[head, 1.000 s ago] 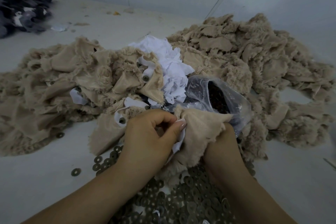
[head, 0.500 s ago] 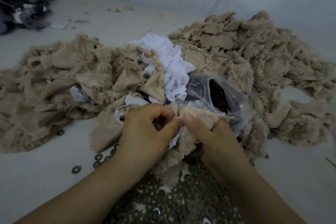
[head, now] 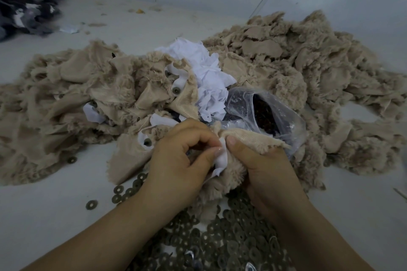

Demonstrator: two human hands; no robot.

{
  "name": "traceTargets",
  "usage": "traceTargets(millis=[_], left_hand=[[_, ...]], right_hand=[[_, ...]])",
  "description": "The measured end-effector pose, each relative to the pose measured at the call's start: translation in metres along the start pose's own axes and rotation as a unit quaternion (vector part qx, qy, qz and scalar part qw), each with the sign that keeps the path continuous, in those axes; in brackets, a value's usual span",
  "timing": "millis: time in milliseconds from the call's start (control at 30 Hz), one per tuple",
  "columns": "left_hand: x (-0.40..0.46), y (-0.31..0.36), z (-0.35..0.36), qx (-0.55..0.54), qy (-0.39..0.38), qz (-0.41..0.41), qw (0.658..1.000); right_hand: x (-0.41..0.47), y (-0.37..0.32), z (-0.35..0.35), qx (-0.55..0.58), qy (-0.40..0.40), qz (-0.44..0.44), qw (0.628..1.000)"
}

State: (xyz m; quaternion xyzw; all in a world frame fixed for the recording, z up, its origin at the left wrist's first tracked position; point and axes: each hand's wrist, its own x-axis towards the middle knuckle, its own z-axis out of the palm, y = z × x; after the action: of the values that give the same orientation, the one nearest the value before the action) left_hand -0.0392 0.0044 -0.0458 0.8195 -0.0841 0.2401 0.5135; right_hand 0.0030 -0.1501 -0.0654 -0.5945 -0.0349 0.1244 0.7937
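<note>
Hands L [head: 180, 160] + R [head: 264, 169] pinch fur piece [head: 257, 139].

Clear plastic bag [head: 275, 114] of dark bits beside white scraps [head: 207, 72], washers [head: 231, 244] nearer, dark cloth heap [head: 24, 6] far left.

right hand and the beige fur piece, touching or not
Touching. The head view shows the right hand gripping the beige fur piece, with its thumb pressed on the piece's top edge.

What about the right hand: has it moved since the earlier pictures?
Yes. Judged against the plastic bag, the right hand has shifted left, toward the left hand, and its thumb has come up onto the beige fabric piece.
</note>
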Motion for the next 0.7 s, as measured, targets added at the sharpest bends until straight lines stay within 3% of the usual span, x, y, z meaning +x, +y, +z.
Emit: traceTargets(millis=[133, 267, 567, 700], left_hand=[[0.0007, 0.0014, 0.0011, -0.03, 0.015, -0.052, 0.998], [0.0022, 0.0012, 0.0013, -0.003, 0.022, -0.003, 1.0], [0.0004, 0.0001, -0.0034, -0.092, -0.037, 0.004, 0.995], [0.0029, -0.0035, -0.0004, -0.119, 0.015, -0.105, 0.987]], right_hand=[[-0.0005, 0.0022, -0.0006, -0.056, 0.019, -0.034, 0.998], [-0.0005, 0.003, 0.0, -0.059, 0.023, -0.04, 0.997], [0.0026, 0.0056, -0.003, -0.063, 0.029, -0.045, 0.997], [0.0037, 0.0061, -0.0029, -0.061, 0.031, -0.027, 0.997]])
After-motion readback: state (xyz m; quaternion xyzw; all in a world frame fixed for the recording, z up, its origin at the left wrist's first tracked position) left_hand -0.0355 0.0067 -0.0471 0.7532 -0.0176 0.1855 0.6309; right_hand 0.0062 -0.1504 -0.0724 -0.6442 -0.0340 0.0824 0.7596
